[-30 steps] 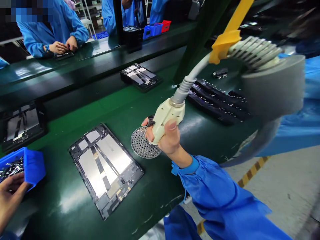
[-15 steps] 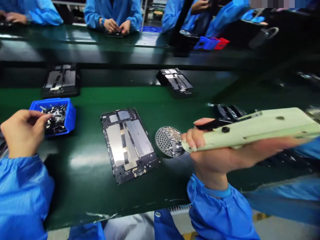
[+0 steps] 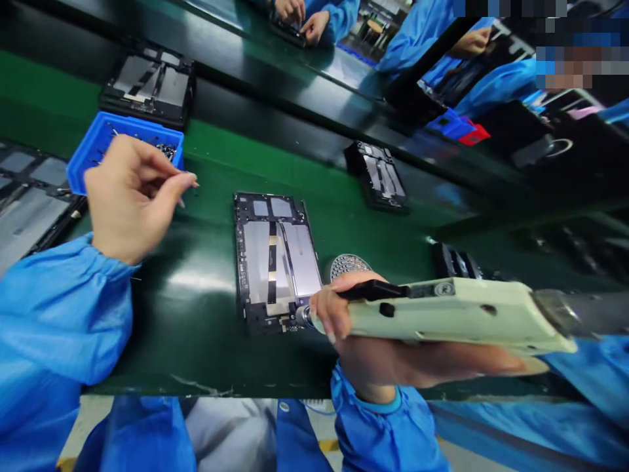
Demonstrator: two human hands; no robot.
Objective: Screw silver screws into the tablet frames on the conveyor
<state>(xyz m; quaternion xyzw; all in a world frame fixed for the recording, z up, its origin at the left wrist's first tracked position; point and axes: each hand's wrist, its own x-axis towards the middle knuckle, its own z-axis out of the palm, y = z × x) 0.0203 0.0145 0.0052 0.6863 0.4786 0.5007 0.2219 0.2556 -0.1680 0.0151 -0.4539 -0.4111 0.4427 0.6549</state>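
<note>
My right hand [image 3: 363, 328] is wrapped round a pale green electric screwdriver [image 3: 442, 311] with a black lever. Its tip is over the lower right corner of an opened tablet [image 3: 280, 262], whose grey batteries and dark ribbon cables face up; whether it touches cannot be told. At the left, my left hand [image 3: 137, 190] is pinched, with something tiny and dark at the fingertips, too small to name. That hand is in front of a blue bin [image 3: 93, 151] of small metal parts. Partly behind the screwdriver lies a round metal plate full of holes [image 3: 348, 263].
More opened tablets lie at the left edge [image 3: 29, 203], behind the bin [image 3: 152, 85] and at the back right [image 3: 381, 177]. Dark parts [image 3: 455, 262] lie to the right. Co-workers in blue sleeves [image 3: 339, 16] sit across the green bench [image 3: 191, 354].
My left hand has left the bin's contents and moved right, still pinched. The screwdriver has moved left from the perforated plate to the tablet's lower corner. The view has tilted and shifted.
</note>
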